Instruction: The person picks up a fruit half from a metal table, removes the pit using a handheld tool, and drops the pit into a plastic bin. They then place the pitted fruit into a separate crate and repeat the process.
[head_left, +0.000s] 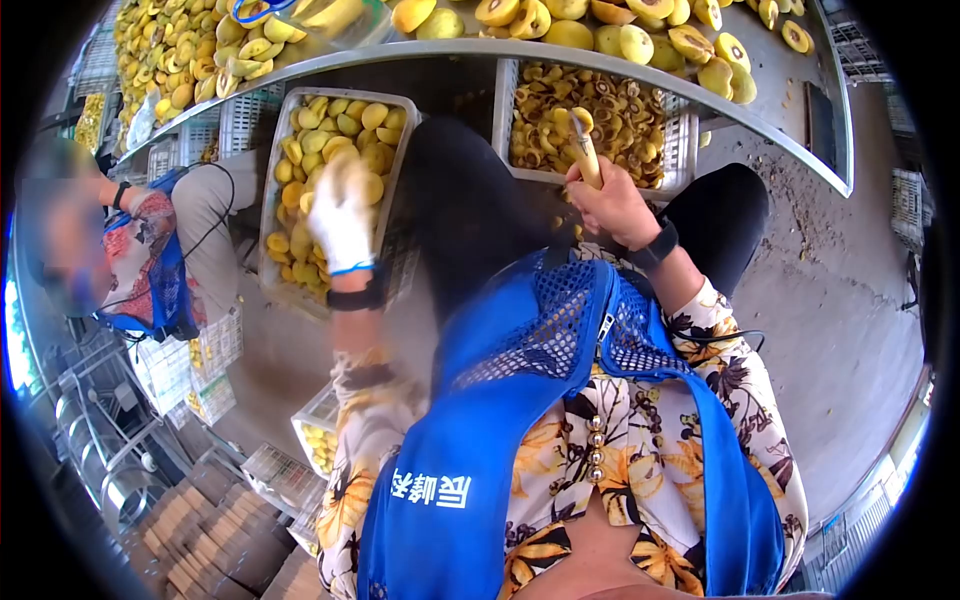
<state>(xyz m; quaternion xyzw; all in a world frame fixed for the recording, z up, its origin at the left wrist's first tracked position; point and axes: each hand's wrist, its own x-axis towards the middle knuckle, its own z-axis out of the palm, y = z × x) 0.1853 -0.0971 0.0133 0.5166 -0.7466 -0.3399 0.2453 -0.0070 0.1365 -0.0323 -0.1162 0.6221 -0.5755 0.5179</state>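
Note:
My right hand is closed around the pale wooden handle of a pitting knife. At the tool's metal tip is a small yellow piece of fruit, over a crate of brown pits and scraps. My left hand, in a white glove with a blue cuff edge, is smeared by motion above a crate of yellow peach halves. Its fingers are too blurred to make out.
A metal-edged table crosses the top, piled with cut peaches and a larger heap. At left another person sits beside stacked crates. A small crate of yellow fruit stands behind my left arm.

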